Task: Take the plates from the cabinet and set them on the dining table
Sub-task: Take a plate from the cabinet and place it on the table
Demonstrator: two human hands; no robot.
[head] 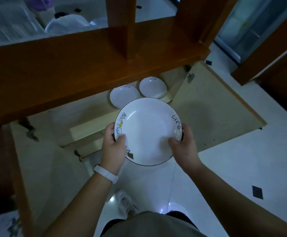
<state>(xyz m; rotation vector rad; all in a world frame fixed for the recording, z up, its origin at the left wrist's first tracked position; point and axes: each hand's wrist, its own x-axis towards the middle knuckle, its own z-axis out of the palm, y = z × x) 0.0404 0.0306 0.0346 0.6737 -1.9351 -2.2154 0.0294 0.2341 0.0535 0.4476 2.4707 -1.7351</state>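
Our left hand and right hand each pinch the rim of a plate at mid-frame, a second plate and third plate lying in the open cabinet above.

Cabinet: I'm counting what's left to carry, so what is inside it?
Two white plates side by side: a left plate and a right plate. The held plate covers the left plate's near rim; the wooden top hides the rest.

I find the cabinet opening free between left door and right door; wooden top overhangs; stored plates fill its right.
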